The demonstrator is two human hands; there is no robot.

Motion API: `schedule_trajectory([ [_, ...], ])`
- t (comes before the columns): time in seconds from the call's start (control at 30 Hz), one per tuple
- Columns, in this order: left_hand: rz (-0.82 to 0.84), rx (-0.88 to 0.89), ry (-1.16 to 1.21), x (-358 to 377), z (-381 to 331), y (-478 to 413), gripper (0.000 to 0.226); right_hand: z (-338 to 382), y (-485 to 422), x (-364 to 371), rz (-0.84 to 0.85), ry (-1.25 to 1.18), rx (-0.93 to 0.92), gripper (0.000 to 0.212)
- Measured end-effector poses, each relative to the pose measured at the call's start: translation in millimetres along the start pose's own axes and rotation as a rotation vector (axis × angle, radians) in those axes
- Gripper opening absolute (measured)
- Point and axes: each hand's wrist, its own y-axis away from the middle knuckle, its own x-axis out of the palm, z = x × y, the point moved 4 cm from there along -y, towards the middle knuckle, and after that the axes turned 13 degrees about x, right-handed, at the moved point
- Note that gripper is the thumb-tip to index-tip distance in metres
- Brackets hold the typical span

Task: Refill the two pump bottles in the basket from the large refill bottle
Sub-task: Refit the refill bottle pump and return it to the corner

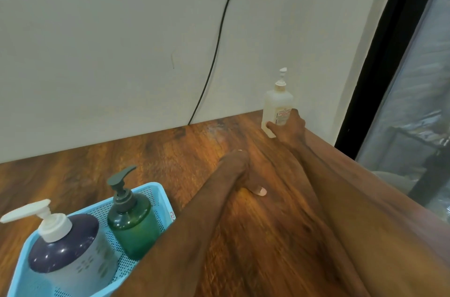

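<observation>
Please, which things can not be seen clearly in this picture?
Head view: the label of the refill bottle is too small to read, and the right hand gripping it covers part.
The left hand: motion blur hides how its fingers lie.
The basket: cut by the bottom edge, partly behind the left forearm.
The dark bottle: opaque, so its level is hidden.

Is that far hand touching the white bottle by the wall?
Touching. The head view shows the right hand wrapped round the lower part of the white bottle, with its thumb pressed on the front.
</observation>
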Motion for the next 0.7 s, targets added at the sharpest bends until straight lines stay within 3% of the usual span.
schedule_trajectory([
  [0.1,-0.013,0.011,-0.042,3,4,-9,0.097,-11,-17,12,-0.001,0.028,0.009,0.073],
  [0.23,-0.076,0.03,-0.133,4,5,-22,0.056,-23,-25,24,-0.036,0.038,0.033,0.073],
  [0.33,-0.076,0.037,-0.153,4,5,-27,0.053,-25,-26,27,-0.022,0.031,0.044,0.072],
  [0.43,-0.057,0.032,-0.12,6,6,-24,0.065,-29,-18,23,0.03,-0.012,0.054,0.076],
  [0.53,0.021,0.045,-0.102,12,7,-10,0.113,-26,5,10,0.056,-0.032,0.025,0.079],
  [0.57,0.029,0.039,-0.1,13,5,-4,0.119,-25,14,6,0.06,-0.027,0.011,0.075],
  [0.7,0.027,0.008,-0.057,16,-7,20,0.111,-19,65,-12,0.04,0.054,-0.044,0.053],
])
